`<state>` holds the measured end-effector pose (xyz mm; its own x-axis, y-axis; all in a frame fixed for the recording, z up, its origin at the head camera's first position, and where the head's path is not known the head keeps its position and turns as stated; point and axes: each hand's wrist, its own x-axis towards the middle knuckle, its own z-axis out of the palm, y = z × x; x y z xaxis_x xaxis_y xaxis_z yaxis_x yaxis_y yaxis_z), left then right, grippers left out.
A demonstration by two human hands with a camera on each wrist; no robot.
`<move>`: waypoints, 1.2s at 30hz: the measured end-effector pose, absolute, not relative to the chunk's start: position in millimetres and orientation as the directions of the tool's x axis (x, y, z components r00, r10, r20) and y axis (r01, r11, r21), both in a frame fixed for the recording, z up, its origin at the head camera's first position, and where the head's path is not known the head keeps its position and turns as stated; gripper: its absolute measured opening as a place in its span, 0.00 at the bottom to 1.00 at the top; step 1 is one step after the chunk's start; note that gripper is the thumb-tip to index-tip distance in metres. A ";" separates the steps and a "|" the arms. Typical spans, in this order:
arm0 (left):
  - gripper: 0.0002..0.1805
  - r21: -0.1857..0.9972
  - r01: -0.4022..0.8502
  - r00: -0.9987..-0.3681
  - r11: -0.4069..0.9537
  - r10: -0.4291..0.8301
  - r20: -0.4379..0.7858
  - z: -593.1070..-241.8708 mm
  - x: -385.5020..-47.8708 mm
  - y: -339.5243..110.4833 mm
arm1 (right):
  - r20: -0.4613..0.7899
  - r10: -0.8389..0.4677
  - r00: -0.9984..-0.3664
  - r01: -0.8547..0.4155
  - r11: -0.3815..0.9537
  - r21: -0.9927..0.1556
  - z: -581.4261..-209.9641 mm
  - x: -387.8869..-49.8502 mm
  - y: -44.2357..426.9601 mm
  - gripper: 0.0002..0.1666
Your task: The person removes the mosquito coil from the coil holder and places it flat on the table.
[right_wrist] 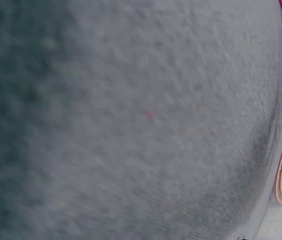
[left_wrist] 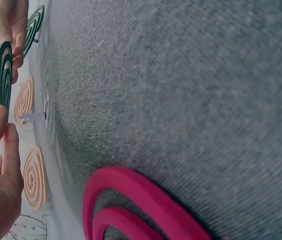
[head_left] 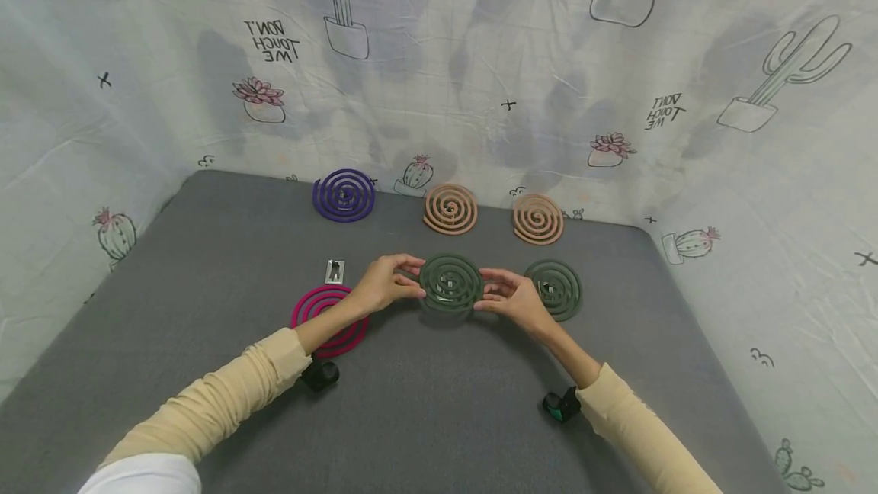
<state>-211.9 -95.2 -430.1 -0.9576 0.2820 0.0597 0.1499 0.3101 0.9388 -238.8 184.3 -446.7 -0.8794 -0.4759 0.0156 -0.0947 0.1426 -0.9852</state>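
Note:
Between my two hands a dark green mosquito coil (head_left: 468,280) is held by opposite edges, tilted and raised off the grey surface. My left hand (head_left: 380,284) pinches its left edge between thumb and fingers; the right hand (head_left: 519,303) pinches the right edge. In the left wrist view the coil (left_wrist: 2,75) appears nearly edge-on between both hands. A small metal stand (left_wrist: 37,117) stands up from the surface near it. Under my left forearm lies a pink coil (head_left: 322,293), partly hidden. Another green coil (head_left: 569,292) is just right of my right hand.
Along the back sit a purple coil (head_left: 344,213) and two tan coils, one at the middle (head_left: 450,229) and one farther right (head_left: 538,238). A flat metal stand (head_left: 334,271) lies behind the pink coil. A cactus-print cloth (head_left: 439,82) walls the grey surface (head_left: 439,418).

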 end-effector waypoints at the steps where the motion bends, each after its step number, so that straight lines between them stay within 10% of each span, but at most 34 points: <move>1: 0.28 0.939 0.150 -0.957 0.310 0.283 0.060 -429.7 -211.3 -95.3 | 0.013 -0.477 -0.879 -0.091 0.142 -0.986 -446.8 -238.2 184.2 0.35; 36: 0.24 0.920 0.207 -0.937 0.334 0.339 0.088 -434.2 -198.3 -98.0 | 0.001 -0.500 -0.866 -0.085 0.144 -0.986 -455.4 -218.4 187.0 0.35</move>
<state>-198.3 -98.0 -434.2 -0.9368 0.3387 0.0877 0.2069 0.3339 0.9196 -218.4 187.0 -455.4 -0.8661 -0.4999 0.0014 -0.0849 0.1442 -0.9859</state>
